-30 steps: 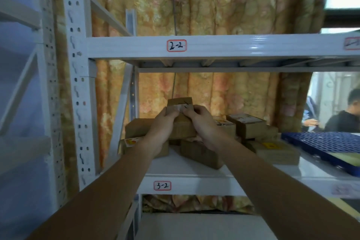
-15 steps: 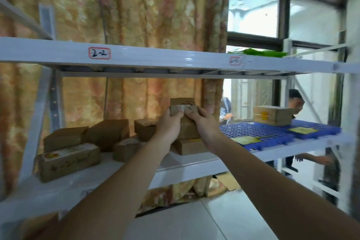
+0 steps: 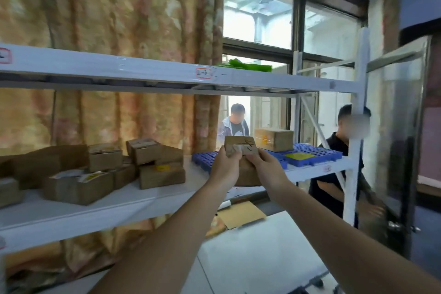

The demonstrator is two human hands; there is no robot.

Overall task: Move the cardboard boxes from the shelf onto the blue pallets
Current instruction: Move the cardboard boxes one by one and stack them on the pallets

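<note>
I hold a small cardboard box (image 3: 239, 144) upright in front of me, my left hand (image 3: 226, 169) gripping its left side and my right hand (image 3: 267, 169) its right. It hangs just in front of the left blue pallet (image 3: 202, 159) on the middle shelf. The right blue pallet (image 3: 317, 154) carries one larger cardboard box (image 3: 274, 139) and a flat yellow packet (image 3: 299, 156). Several more cardboard boxes (image 3: 148, 162) lie in a heap on the shelf board (image 3: 143, 194) to the left.
The upper shelf beam (image 3: 167, 74) runs above the boxes, with a white upright post (image 3: 355, 150) at the right. Two people stand behind the rack, one in the doorway (image 3: 235, 124) and one in black (image 3: 334, 162) at the post. Patterned curtain behind.
My view has swung right along the shelf, and both hands have carried the box from the heap toward the blue pallets. A second person came into view behind the rack.
</note>
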